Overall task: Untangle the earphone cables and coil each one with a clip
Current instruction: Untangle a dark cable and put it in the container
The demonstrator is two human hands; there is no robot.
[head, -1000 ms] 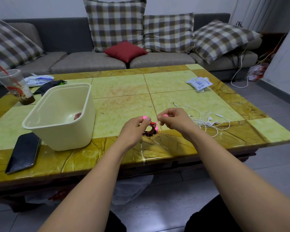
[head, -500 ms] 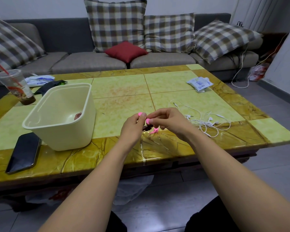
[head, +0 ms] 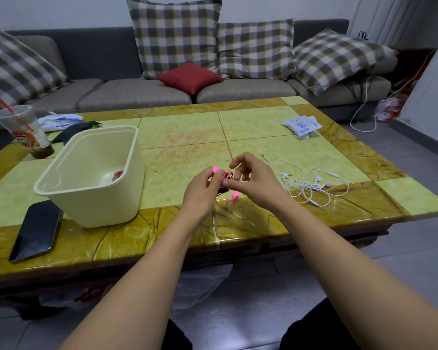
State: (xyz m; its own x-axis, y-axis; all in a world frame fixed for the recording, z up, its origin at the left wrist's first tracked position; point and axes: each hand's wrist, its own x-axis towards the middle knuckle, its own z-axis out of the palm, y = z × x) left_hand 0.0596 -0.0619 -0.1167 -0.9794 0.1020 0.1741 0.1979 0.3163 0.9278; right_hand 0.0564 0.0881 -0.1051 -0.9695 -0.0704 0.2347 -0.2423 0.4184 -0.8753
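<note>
The left hand (head: pixel 202 189) and right hand (head: pixel 254 181) both pinch the pink clip (head: pixel 216 170), which runs up and down round the little dark cable bundle (head: pixel 221 190), while the tangled white cable (head: pixel 310 185) lies on the table (head: pixel 187 137) by the right hand.

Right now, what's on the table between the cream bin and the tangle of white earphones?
In the head view, the left hand and right hand meet there, pinching a pink clip and a dark red cable bundle.
</note>
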